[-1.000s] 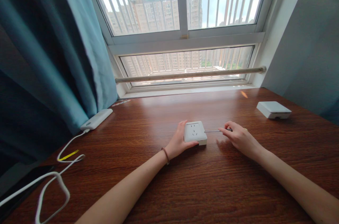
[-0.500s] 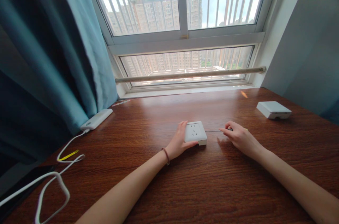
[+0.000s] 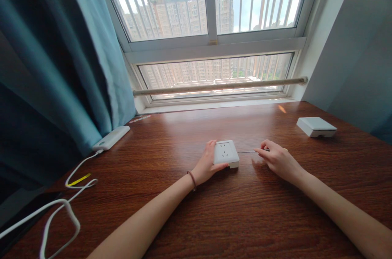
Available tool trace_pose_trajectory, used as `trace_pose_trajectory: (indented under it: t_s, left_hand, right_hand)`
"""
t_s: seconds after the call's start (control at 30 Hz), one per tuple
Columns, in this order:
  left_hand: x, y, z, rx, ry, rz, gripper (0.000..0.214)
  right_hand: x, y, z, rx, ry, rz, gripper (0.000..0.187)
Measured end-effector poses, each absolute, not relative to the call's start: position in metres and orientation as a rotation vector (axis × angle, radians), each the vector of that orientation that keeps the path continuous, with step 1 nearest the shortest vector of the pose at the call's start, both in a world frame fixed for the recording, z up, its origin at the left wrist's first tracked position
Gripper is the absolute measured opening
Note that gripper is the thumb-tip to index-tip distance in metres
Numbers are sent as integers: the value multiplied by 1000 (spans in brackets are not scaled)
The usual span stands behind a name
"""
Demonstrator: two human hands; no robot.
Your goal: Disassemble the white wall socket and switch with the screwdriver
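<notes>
A white wall socket [image 3: 226, 153] lies face up on the wooden table [image 3: 232, 218], near its middle. My left hand [image 3: 206, 165] grips the socket from its left side, thumb along the near edge. My right hand [image 3: 277, 160] is closed on the dark handle of a thin screwdriver [image 3: 248, 151]. The screwdriver's metal shaft lies level and points left into the socket's right side.
A second white socket box [image 3: 316, 126] sits at the far right of the table. A white power bank [image 3: 112, 137] with a white cable [image 3: 65, 204] lies at the left by the teal curtain [image 3: 55, 59]. Behind the table is a barred window [image 3: 211, 26].
</notes>
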State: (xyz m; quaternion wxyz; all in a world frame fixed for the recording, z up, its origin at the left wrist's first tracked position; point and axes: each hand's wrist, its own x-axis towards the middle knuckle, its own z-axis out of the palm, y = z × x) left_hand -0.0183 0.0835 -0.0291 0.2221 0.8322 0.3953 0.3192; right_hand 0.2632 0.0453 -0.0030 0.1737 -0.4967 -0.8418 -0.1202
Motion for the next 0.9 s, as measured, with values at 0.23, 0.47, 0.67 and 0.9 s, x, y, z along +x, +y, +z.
trace_pose_trajectory:
  t_s: [0.23, 0.47, 0.67, 0.9]
  left_hand:
    - [-18, 83, -28, 2286, 1095, 874, 81]
    - [-19, 84, -29, 2308, 1085, 860, 81]
    - [-18, 83, -27, 2298, 1078, 866, 83]
    - [-19, 83, -27, 2294, 1058, 886, 84]
  right_hand:
    - [264, 44, -1, -1343, -2386, -306, 31]
    - [265, 46, -2, -1335, -2425, -245, 30]
    - [267, 49, -7, -1267, -2412, -211, 29]
    - [265, 47, -13, -1238, -2337, -127, 26]
